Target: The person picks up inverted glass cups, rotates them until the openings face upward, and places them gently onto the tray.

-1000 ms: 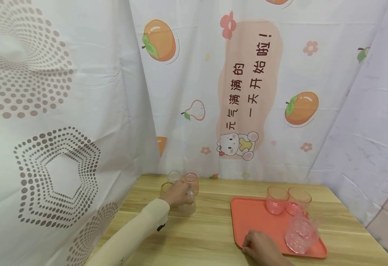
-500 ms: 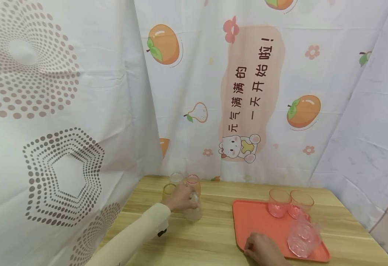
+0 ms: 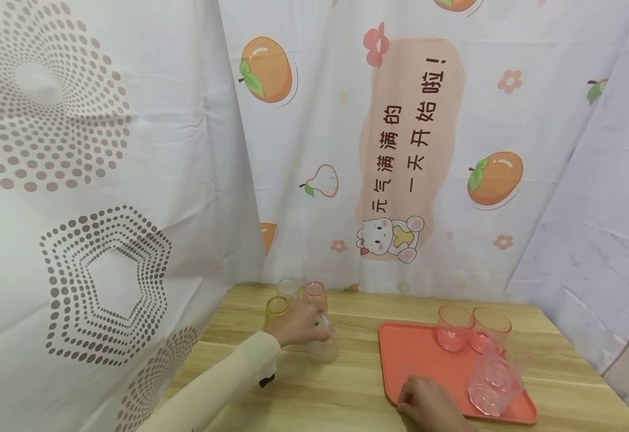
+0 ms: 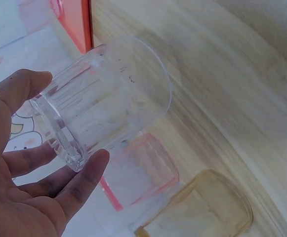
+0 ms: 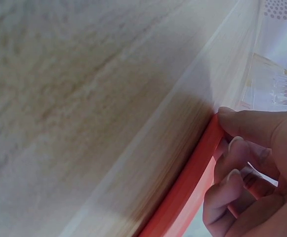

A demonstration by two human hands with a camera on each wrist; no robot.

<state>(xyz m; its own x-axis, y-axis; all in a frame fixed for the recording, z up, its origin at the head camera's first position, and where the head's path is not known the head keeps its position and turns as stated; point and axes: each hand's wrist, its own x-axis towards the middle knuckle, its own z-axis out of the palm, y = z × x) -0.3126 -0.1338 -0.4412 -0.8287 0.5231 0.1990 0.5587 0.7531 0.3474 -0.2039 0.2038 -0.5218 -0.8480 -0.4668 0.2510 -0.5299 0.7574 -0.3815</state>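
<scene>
My left hand [image 3: 299, 324] grips a clear drinking glass [image 4: 103, 96] by its thick base, thumb on one side and fingers on the other. The base faces the palm and the open rim points toward the table. Close behind and beside this hand stand a yellow glass [image 3: 276, 313], a pink glass [image 3: 315, 293] and another clear glass [image 3: 289, 288]. My right hand [image 3: 427, 403] is at the near left corner of the red tray [image 3: 408, 354]. Its thumb lies on the tray's rim in the right wrist view, with curled fingers inside the edge.
On the tray, two pink-tinted glasses [image 3: 453, 327] stand at the back right. A clear, pinkish jug [image 3: 494, 387] with a handle is at the front right. Printed curtains [image 3: 336, 120] hang behind and to the left of the wooden table [image 3: 346, 372].
My left hand has shifted slightly right and nearer with the clear glass, away from the grouped glasses. My right hand stays at the tray corner; the head view has shifted a little.
</scene>
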